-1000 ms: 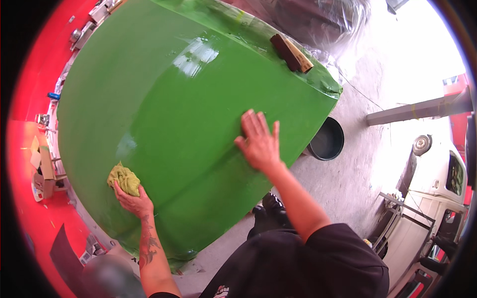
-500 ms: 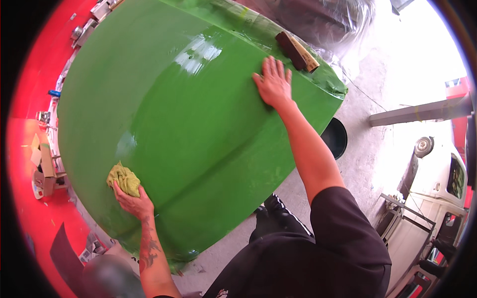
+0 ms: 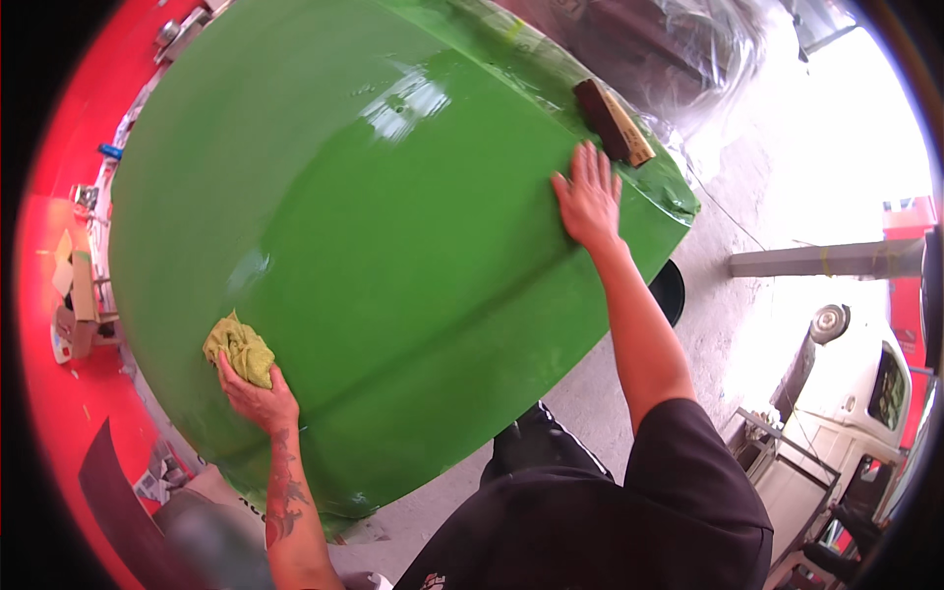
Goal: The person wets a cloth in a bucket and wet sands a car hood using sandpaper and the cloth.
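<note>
Head view showed the left hand (image 3: 258, 396) clamped on a yellow-green cloth (image 3: 239, 348) near the lower left edge of the glossy green panel (image 3: 393, 246); the right hand (image 3: 588, 197) lay flat, fingers spread, near its upper right edge, just below a brown sanding block (image 3: 613, 120). Bare-palm pressure could probably smear the wet-looking finish or nudge the block off.

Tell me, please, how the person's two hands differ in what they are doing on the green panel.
The left hand grips a crumpled yellow-green cloth near the panel's lower left edge; the right hand is bare, holding nothing. The left hand's fingers are curled around the cloth, while the right hand lies flat with fingers spread, close to a brown block at the far edge. Both rest on the glossy green panel.
</note>
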Motion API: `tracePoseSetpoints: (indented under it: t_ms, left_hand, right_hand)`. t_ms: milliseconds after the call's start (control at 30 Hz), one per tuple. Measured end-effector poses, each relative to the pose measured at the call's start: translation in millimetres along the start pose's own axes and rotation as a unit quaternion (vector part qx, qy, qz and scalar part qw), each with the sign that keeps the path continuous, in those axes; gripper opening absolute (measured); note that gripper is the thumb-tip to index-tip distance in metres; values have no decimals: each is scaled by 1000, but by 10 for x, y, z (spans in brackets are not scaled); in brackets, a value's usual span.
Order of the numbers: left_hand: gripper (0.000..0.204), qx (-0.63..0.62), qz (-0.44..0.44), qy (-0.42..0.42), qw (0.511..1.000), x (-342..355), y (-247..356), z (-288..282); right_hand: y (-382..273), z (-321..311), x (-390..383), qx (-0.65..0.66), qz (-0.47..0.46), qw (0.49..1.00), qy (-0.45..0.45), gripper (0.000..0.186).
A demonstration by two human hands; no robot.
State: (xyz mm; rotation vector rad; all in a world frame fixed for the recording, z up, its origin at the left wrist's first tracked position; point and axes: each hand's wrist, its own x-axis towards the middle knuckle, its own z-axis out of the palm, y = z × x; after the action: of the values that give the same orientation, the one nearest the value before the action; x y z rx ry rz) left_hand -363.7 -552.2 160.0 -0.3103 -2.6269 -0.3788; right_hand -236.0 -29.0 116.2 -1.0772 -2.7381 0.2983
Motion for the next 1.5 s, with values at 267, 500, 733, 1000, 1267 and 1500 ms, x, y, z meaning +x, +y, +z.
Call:
tracePoseSetpoints:
  t_ms: [267,500,733,1000,1267,1500]
  left_hand:
    - [81,-4,-21,-6,1000,-5,-40,7]
    - [85,-11,-27,-13,999,-51,-25,-14]
    - [84,4,-20,-7,1000,-28,0,23]
    - [85,1,-31,-13,999,-41,-46,-75]
    - [88,2,-46,-27,999,-24,42,5]
    - [80,12,-23,-9,1000,-28,-32,-61]
  right_hand:
    - [-607,-31,550,-14,-105,994,-19,69]
    - [117,-134,-410,-23,-31,998,-49,72]
    - [-1292,157,1246,13,-161,987,4,70]
    - [-616,-72,421,-12,-143,988,-58,72]
    - [-877,-8,1090,-51,-86,994,-48,70]
    - [-3065,255,-229,21,-309,948,-72,65]
